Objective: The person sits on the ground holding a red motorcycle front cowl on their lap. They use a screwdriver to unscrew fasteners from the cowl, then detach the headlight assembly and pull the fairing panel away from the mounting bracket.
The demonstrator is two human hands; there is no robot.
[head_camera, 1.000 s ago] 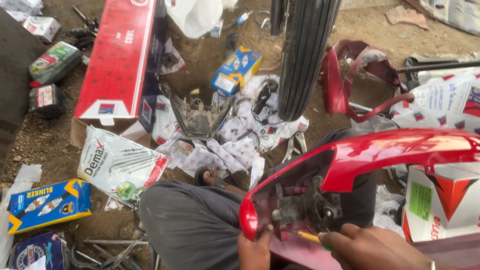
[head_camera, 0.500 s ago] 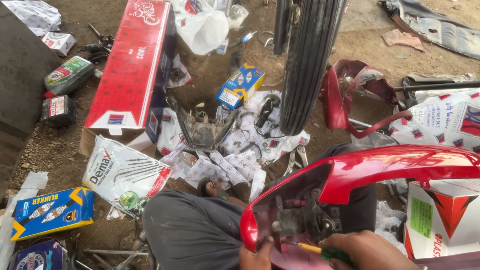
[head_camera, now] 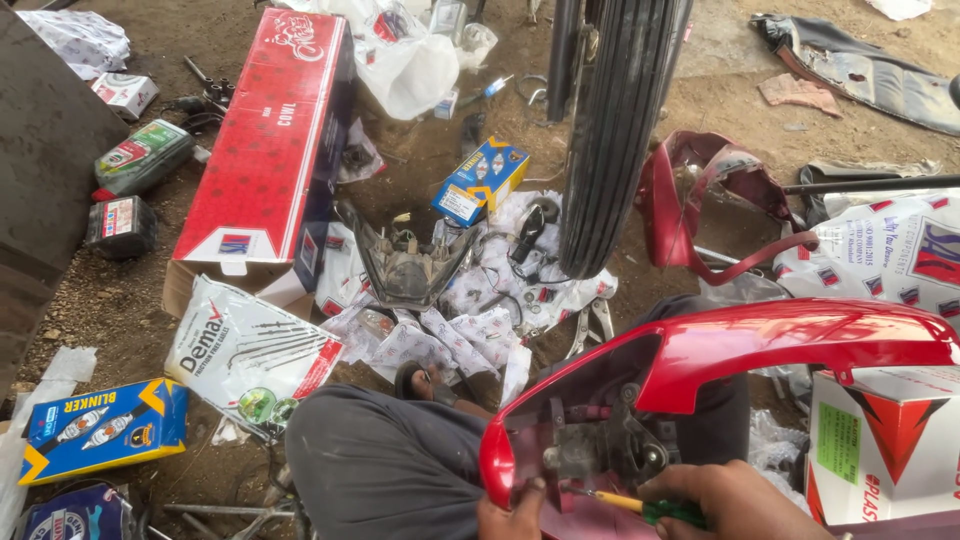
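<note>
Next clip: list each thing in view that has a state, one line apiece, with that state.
Glossy red plastic motorcycle cowl: lying across the lap, underside bracket exposed.
Green-handled screwdriver: held, tip at the bracket.
Right hand: gripping the screwdriver.
Left hand: steadying the cowl's lower edge.
Long red cardboard box: lying flat, near end flap open.
Black ribbed tyre: upright.
Clear headlight unit: loose on papers.

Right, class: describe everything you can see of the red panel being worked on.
The red panel is glossy, plastic-looking, long and curved. It lies across the person's lap, its open underside showing a grey metal fitting. The left hand steadies its lower edge; the right hand points a green-handled screwdriver at the fitting.
</note>
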